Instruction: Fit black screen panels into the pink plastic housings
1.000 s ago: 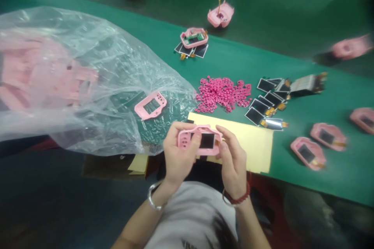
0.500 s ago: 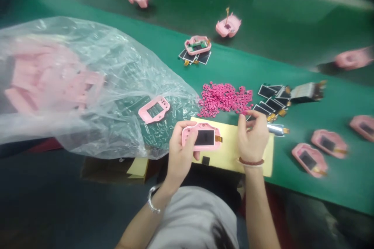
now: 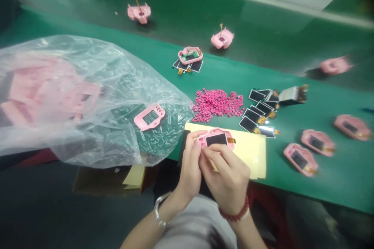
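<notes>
My left hand point(image 3: 191, 163) is closed around the left end of a pink game-console shell point(image 3: 228, 134), held above yellow sheets point(image 3: 254, 155). Inside the shell lies a dark screen point(image 3: 216, 139), its orange ribbon sticking out on the right. My right hand point(image 3: 228, 171) reaches across the shell's lower side, fingertips pinched together at its left end. Whatever is between those fingertips is hidden. Small magenta pieces show by my left thumb. Just beyond the sheets spreads a pile of small magenta buttons point(image 3: 216, 103).
A clear plastic bag point(image 3: 117, 74) with pink shells covers the left, with a pink front frame point(image 3: 149, 117) on it. Loose screens point(image 3: 253, 116) lie right of the buttons. Shells with screens point(image 3: 300, 159) sit farther right. A shell with a green board point(image 3: 189, 55) rests on screens behind.
My right hand has moved left from the button pile's edge to the shell, pinching at its left end. The shell has shifted slightly right in my left hand.
</notes>
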Tool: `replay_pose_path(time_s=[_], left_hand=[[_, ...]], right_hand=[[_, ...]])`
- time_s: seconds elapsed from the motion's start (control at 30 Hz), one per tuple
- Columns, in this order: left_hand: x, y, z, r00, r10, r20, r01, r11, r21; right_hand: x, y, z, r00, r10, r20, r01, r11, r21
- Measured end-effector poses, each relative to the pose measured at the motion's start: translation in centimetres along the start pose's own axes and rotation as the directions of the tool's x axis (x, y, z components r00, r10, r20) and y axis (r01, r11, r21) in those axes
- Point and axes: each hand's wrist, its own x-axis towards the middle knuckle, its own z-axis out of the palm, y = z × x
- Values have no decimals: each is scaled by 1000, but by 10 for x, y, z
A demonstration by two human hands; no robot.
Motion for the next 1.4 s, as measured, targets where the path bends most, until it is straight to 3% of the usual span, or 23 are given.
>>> replay_pose_path(time_s=[0.1, 0.23, 0.3, 0.53, 0.6, 0.7, 0.77, 0.83, 0.9, 1.0, 1.1, 1.2, 1.3, 1.4], left_hand=[[-7, 2, 2, 1000, -22, 11, 23, 999, -30], [-14, 10, 5, 999, -4, -46, 7, 996, 84], [-16, 14, 7, 999, 8, -53, -2, 993, 117], [-17, 14, 7, 999, 10, -36, -5, 990, 138], [-12, 15, 5, 997, 59, -48, -52, 990, 132], [1, 18, -1, 980, 132, -148, -119, 988, 97], [14, 17, -7, 977, 139, -163, -131, 989, 61], [26, 12, -12, 991, 107, -85, -103, 993, 50], [35, 4, -15, 998, 56, 37, -59, 994, 87], [45, -10, -16, 989, 4, 147, -29, 985, 170], [52, -15, -17, 987, -2, 162, -31, 979, 204], [56, -13, -20, 981, -31, 189, -9, 979, 205], [50, -4, -20, 970, -91, 224, 43, 977, 207], [38, 6, -17, 960, -121, 251, 63, 971, 229]], right_hand=[[-3, -1, -3, 1000, 2, 15, -2, 1000, -24], [-9, -4, -6, 994, -7, -107, 4, 1000, -29], [-10, -4, -7, 994, -4, -109, 0, 999, -32], [1, -7, -23, 975, -45, 218, 59, 996, -60], [-1, -7, -27, 980, -59, 192, 61, 998, -4], [-18, -1, -24, 998, -25, 56, 17, 991, 134], [-35, 8, -15, 997, 41, 63, -50, 990, 133], [-51, 18, -2, 987, 77, 138, -83, 996, 37], [-62, 27, 10, 986, 35, 161, -32, 999, -24], [-68, 34, 14, 990, -70, 125, 61, 995, 75], [-60, 34, 1, 977, 2, 215, -79, 935, 347], [-43, 37, -17, 950, 224, 218, -308, 798, 519], [-19, 45, -28, 890, 425, 163, -446, 745, 495], [4, 52, -32, 851, 448, 274, -525, 748, 407]])
